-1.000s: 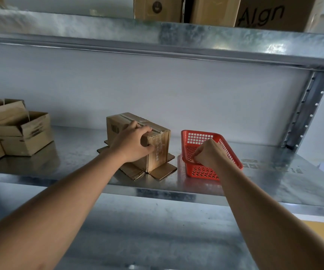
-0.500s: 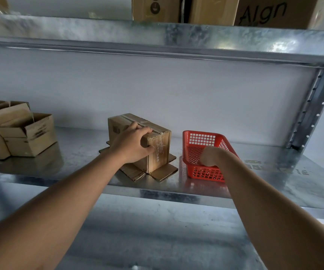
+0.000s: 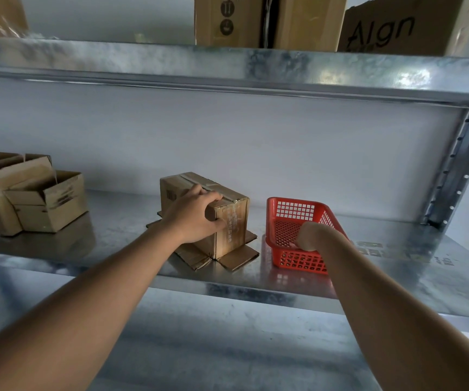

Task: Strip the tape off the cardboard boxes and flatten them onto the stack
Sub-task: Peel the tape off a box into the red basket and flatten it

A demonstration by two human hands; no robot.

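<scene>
A: What is the biggest thing here?

B: The shelf (image 3: 396, 266), galvanised metal, with another shelf board above it carrying big cartons (image 3: 306, 21), one printed "Algn".

A: And on the shelf itself?

B: At the far left, a cluster of open boxes (image 3: 38, 198) with their flaps up, packed against each other. In the middle stands the box (image 3: 233, 232), upright, its lower flaps splayed flat on the metal around its base. Clear tape (image 3: 199, 182) runs along its top seam and down the near end.

A: Anything to the right of it?

B: A red basket (image 3: 298, 207), perforated plastic, just beside the box but apart from it, sitting near the front edge of the shelf.

A: Where are the hands?

B: The left hand (image 3: 193, 221) is on the box at its near top corner. The fingers curl over the top edge, close together, and the thumb presses on the end face below, so the corner is gripped between them.

A: And the right?

B: The right hand (image 3: 312, 235) reaches down into the basket over its near wall. Only the back of the hand and the knuckles show; the fingers are bent down out of sight, so I cannot tell whether they pinch anything or lie spread.
</scene>
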